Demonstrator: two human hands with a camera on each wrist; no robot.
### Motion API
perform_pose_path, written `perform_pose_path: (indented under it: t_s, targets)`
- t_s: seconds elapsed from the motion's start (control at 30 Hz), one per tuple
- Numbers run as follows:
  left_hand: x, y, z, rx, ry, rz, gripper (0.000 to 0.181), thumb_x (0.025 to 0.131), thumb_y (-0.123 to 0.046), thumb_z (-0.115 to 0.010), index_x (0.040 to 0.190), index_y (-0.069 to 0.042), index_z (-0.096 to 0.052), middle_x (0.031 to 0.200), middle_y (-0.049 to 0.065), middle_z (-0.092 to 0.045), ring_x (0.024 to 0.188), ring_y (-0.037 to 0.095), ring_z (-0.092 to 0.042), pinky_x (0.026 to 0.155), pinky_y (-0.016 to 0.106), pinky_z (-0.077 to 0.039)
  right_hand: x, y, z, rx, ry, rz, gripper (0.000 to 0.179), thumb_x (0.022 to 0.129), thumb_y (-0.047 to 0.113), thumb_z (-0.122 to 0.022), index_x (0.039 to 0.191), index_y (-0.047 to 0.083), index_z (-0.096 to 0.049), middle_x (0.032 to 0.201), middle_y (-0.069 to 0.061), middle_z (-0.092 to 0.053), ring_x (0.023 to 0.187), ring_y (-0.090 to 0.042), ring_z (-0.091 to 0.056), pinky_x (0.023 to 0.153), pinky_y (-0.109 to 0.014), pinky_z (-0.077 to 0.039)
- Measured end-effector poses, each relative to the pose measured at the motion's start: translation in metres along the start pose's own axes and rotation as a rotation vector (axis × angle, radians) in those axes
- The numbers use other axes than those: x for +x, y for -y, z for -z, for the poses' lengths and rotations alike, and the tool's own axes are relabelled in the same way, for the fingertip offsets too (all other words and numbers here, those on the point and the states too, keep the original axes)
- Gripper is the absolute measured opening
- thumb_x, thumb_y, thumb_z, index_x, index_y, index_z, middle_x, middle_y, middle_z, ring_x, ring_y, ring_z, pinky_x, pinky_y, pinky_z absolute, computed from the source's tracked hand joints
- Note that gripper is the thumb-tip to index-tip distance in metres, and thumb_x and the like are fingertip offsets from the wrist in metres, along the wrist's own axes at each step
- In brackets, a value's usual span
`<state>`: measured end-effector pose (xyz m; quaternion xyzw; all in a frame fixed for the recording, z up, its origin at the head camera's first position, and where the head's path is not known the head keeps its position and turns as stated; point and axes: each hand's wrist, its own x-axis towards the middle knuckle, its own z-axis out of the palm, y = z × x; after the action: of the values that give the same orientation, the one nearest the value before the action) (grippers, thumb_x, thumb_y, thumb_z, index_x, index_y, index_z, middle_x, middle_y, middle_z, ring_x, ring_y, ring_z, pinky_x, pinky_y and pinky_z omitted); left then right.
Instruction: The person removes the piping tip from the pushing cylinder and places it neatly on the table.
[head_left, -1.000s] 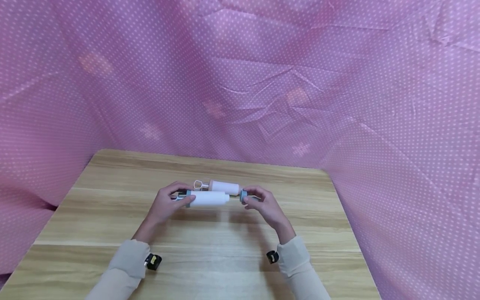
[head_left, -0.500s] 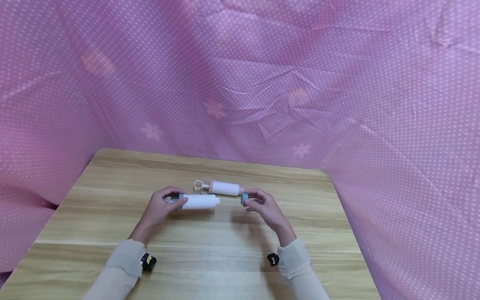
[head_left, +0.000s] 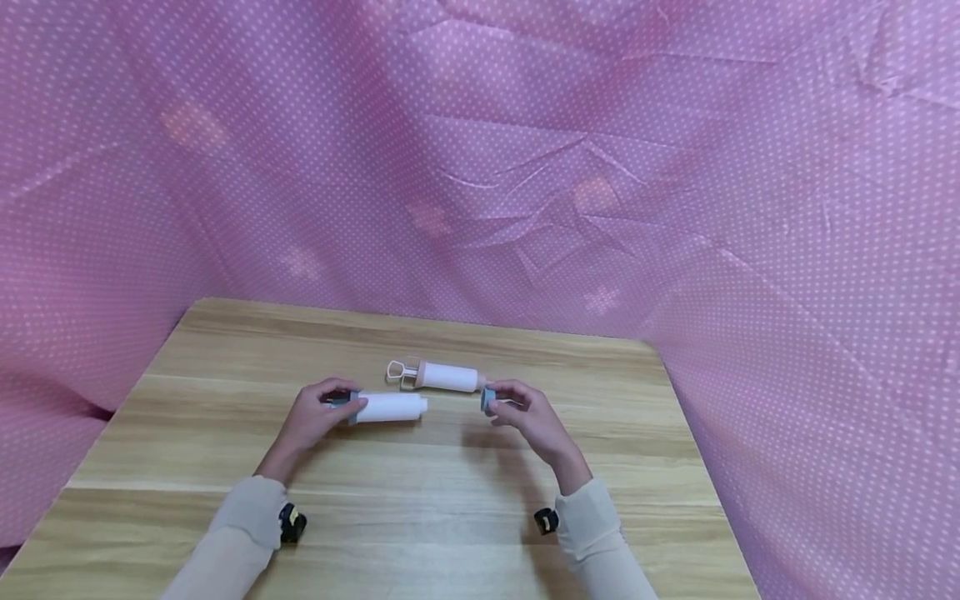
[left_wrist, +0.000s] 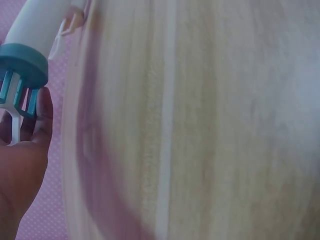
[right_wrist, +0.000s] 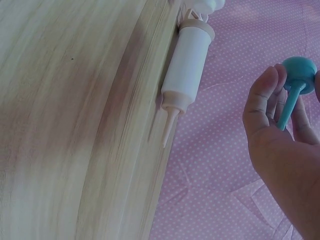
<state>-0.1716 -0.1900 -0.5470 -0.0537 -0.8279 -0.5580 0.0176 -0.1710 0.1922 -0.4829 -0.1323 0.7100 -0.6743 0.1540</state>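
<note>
My left hand (head_left: 310, 419) grips a white syringe-like dispenser (head_left: 392, 407) by its teal collar end. In the left wrist view the teal collar (left_wrist: 22, 64) and the white handle shaft (left_wrist: 16, 127) show beside the fingers. The dispenser lies roughly level, its bare white neck pointing right. Across a gap, my right hand (head_left: 534, 418) pinches a teal nozzle cap (right_wrist: 299, 72), whose thin spout runs back toward the palm. Behind both hands, a second dispenser (head_left: 450, 377) with a pinkish-beige collar and nozzle lies on the table.
The wood-grain table (head_left: 420, 517) extends under both hands. Pink dotted cloth (head_left: 480, 208) hangs behind the table and along its sides. A black wrist camera (head_left: 292, 523) sits at the left cuff, another camera (head_left: 546, 521) at the right cuff.
The left hand has moved left and slightly nearer with the white dispenser, widening the gap to the teal nozzle cap. The right hand has barely shifted. The second dispenser has stayed put.
</note>
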Motion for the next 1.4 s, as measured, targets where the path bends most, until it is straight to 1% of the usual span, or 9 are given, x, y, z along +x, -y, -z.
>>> perform_pose_path:
  t_s: [0.2,0.3,0.5,0.73,0.9,1.03,1.13,1.27,1.4]
  targets:
    - [-0.002,0.007,0.003,-0.006,-0.032,0.024,0.035,0.093,-0.025,-0.077,0.115,0.001,-0.071,0.111,0.016,-0.071,0.1,0.022,-0.062,0.083,0.021,-0.05,-0.002,-0.001,-0.001,0.008,-0.004,-0.01,0.038,0.099,0.009,-0.065,0.132,-0.007,-0.057,0.122,-0.021,-0.061,0.099,-0.023,-0.066,0.089,-0.043,-0.057]
    - [-0.002,0.011,0.004,0.003,-0.048,0.038,0.031,0.093,-0.023,-0.076,0.113,0.0,-0.072,0.107,0.014,-0.071,0.094,0.017,-0.064,0.079,0.018,-0.051,-0.002,-0.003,-0.003,0.017,0.001,-0.009,0.038,0.099,0.009,-0.065,0.132,-0.008,-0.057,0.122,-0.023,-0.06,0.098,-0.024,-0.066,0.089,-0.043,-0.057]
    - [-0.004,0.013,0.003,0.05,-0.058,0.04,0.027,0.092,-0.023,-0.077,0.108,-0.002,-0.073,0.106,0.013,-0.072,0.091,0.017,-0.065,0.077,0.018,-0.053,-0.003,-0.004,-0.002,0.004,-0.004,-0.008,0.037,0.099,0.009,-0.065,0.132,-0.007,-0.058,0.12,-0.022,-0.061,0.099,-0.024,-0.067,0.088,-0.041,-0.058]
    - [0.0,0.007,0.001,0.068,-0.069,0.025,0.026,0.092,-0.023,-0.077,0.109,-0.003,-0.073,0.106,0.013,-0.072,0.094,0.022,-0.064,0.079,0.019,-0.051,-0.001,-0.001,0.0,0.003,-0.013,0.0,0.036,0.099,0.009,-0.065,0.13,-0.008,-0.057,0.119,-0.016,-0.064,0.1,-0.021,-0.067,0.089,-0.042,-0.058]
    - [0.002,0.005,0.0,0.076,-0.088,0.001,0.022,0.092,-0.021,-0.078,0.105,-0.003,-0.074,0.104,0.013,-0.073,0.09,0.017,-0.065,0.078,0.016,-0.051,-0.001,-0.002,0.0,0.007,-0.015,-0.005,0.036,0.099,0.008,-0.065,0.129,-0.01,-0.057,0.116,-0.013,-0.065,0.098,-0.02,-0.067,0.088,-0.041,-0.058]
    - [0.003,0.004,0.0,0.077,-0.078,0.007,0.024,0.092,-0.024,-0.078,0.106,-0.004,-0.074,0.104,0.011,-0.073,0.091,0.015,-0.066,0.079,0.016,-0.052,-0.002,-0.002,-0.001,0.017,-0.014,-0.007,0.035,0.099,0.008,-0.065,0.129,-0.009,-0.057,0.116,-0.013,-0.064,0.098,-0.02,-0.067,0.086,-0.04,-0.058]
    - [0.003,0.002,-0.001,0.08,-0.066,0.007,0.026,0.093,-0.025,-0.077,0.108,-0.004,-0.074,0.105,0.012,-0.072,0.092,0.018,-0.066,0.08,0.018,-0.052,-0.001,-0.002,-0.001,0.023,-0.009,-0.006,0.036,0.099,0.008,-0.065,0.13,-0.009,-0.057,0.115,-0.014,-0.064,0.098,-0.02,-0.068,0.086,-0.04,-0.058]
    - [0.004,-0.002,-0.001,0.082,-0.057,0.0,0.027,0.094,-0.023,-0.076,0.11,-0.003,-0.072,0.104,0.013,-0.072,0.091,0.021,-0.066,0.08,0.021,-0.053,-0.001,-0.002,0.0,0.014,-0.006,-0.008,0.037,0.099,0.009,-0.065,0.131,-0.008,-0.057,0.116,-0.016,-0.064,0.101,-0.029,-0.067,0.087,-0.041,-0.058]
    - [0.006,-0.009,0.0,0.072,-0.051,-0.003,0.029,0.094,-0.024,-0.075,0.112,-0.002,-0.071,0.104,0.012,-0.071,0.092,0.02,-0.065,0.081,0.02,-0.052,-0.002,0.001,0.0,-0.007,-0.016,-0.02,0.038,0.099,0.011,-0.066,0.132,-0.006,-0.057,0.117,-0.017,-0.064,0.105,-0.037,-0.065,0.088,-0.043,-0.058]
